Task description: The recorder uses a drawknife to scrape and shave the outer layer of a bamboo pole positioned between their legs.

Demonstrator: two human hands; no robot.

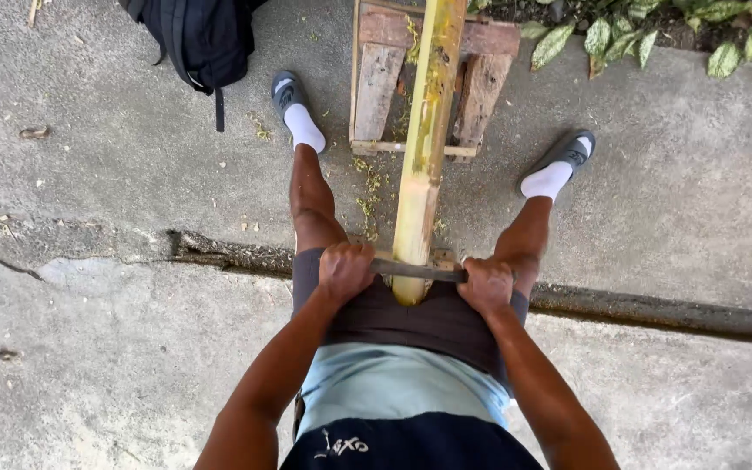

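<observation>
1. The concrete floor [115, 365] carried a wooden stand [380, 78], which propped the bamboo pole [424, 130] sloping down to the person's lap
2. The pole wanted bracing between the thighs, judged best for steady strokes
3. A flat blade [419, 271] lay across the pole's near end
4. The left hand [345, 271] and right hand [486, 285] were both closed on its ends; even pull would keep it level

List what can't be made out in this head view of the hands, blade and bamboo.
- Blade ends: hidden inside the left hand and right hand, head view.
- Bamboo pole far end: cut off by the top edge.
- Wooden stand middle: hidden behind the pole.
- Black bag: cut off by the top edge.
</observation>
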